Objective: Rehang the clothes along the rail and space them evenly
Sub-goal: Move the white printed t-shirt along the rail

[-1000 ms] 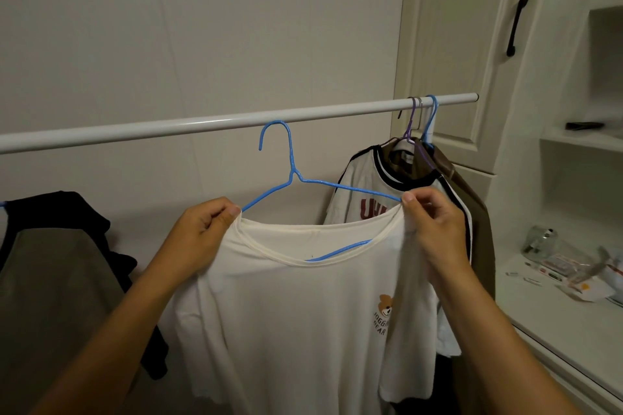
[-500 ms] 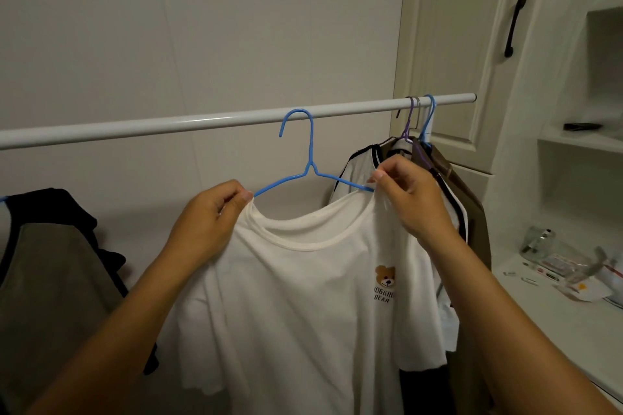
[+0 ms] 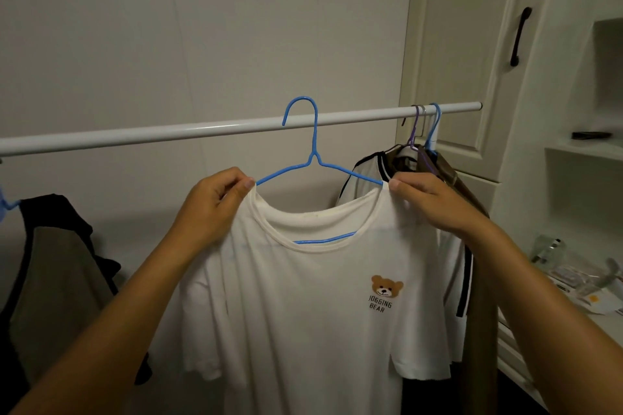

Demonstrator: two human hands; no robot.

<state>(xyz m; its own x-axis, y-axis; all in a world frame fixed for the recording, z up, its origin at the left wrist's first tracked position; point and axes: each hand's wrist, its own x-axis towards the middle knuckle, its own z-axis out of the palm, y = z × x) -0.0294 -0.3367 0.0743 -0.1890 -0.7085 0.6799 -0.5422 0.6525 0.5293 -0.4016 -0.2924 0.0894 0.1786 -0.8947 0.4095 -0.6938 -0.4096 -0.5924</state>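
Note:
A white T-shirt (image 3: pixel 303 307) with a small bear print hangs on a blue wire hanger (image 3: pixel 315 158). The hanger's hook reaches up over the white rail (image 3: pixel 168 135) near its middle. My left hand (image 3: pixel 212 202) pinches the shirt's left shoulder at the collar. My right hand (image 3: pixel 431 199) pinches the right shoulder. At the rail's right end, several garments (image 3: pixel 371 168) hang bunched together on purple and blue hangers (image 3: pixel 426 131). A dark and olive garment (image 3: pixel 57 276) hangs at the far left.
A cream cupboard door with a dark handle (image 3: pixel 519 37) stands behind the rail's right end. Open shelves (image 3: pixel 586 152) sit at the right. A ledge below them (image 3: pixel 526 371) carries a glass jar (image 3: pixel 547 249) and small packets.
Both hands lifted the white T-shirt and its blue hanger. The hook rose from below the rail to its top and shifted right.

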